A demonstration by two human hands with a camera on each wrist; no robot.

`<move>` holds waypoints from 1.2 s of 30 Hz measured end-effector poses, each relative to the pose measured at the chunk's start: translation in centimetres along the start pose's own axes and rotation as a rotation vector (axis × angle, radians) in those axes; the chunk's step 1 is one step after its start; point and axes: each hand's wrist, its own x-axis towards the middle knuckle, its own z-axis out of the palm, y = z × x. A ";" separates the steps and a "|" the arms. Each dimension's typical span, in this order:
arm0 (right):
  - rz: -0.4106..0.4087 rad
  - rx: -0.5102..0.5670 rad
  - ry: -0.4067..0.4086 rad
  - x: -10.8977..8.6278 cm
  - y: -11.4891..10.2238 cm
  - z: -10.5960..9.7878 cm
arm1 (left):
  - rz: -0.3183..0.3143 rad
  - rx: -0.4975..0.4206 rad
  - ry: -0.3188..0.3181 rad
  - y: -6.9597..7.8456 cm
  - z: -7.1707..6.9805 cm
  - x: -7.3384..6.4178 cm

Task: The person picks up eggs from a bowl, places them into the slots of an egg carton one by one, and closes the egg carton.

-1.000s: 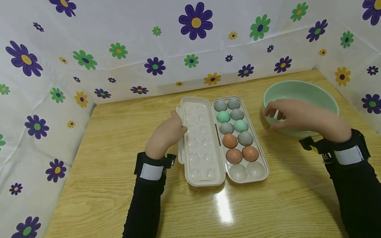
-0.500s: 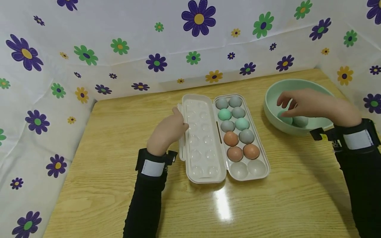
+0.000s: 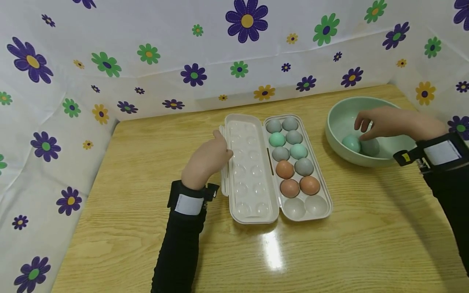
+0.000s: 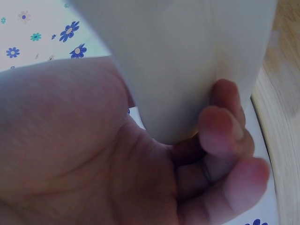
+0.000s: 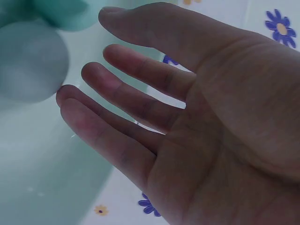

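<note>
An open egg carton (image 3: 239, 169) lies in the middle of the table, with grey, mint green and brown eggs in its right half. Its two front cups hold no egg. My left hand (image 3: 208, 162) holds the outer edge of the carton's lid side; in the left wrist view its fingers curl around the pale plastic (image 4: 178, 61). My right hand (image 3: 390, 122) reaches into a light green bowl (image 3: 334, 138), fingers spread and nothing between them. Below its fingertips lie a turquoise egg (image 3: 351, 143) and a grey egg (image 3: 370, 148). The right wrist view shows the grey egg (image 5: 30, 63) beside the fingertips.
The wooden table (image 3: 146, 158) is backed by a flower-patterned white cloth (image 3: 161, 24) behind and at both sides. The bowl stands right of the carton, near the back right corner. Bare wood separates bowl and carton.
My right hand has moved right and farther over the bowl, uncovering the turquoise and grey eggs inside. My left hand keeps its place at the carton. The head view has shifted slightly.
</note>
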 end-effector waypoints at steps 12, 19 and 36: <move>0.056 -0.002 -0.132 0.3 1.2 0.1 | 0.006 0.015 0.004 0.1 -0.1 0.0; 0.087 0.020 -0.189 0.6 1.9 0.5 | 0.007 0.012 0.004 0.1 -0.1 0.0; 0.100 0.007 -0.262 0.5 1.3 1.0 | 0.003 0.010 0.008 -0.1 -0.1 0.0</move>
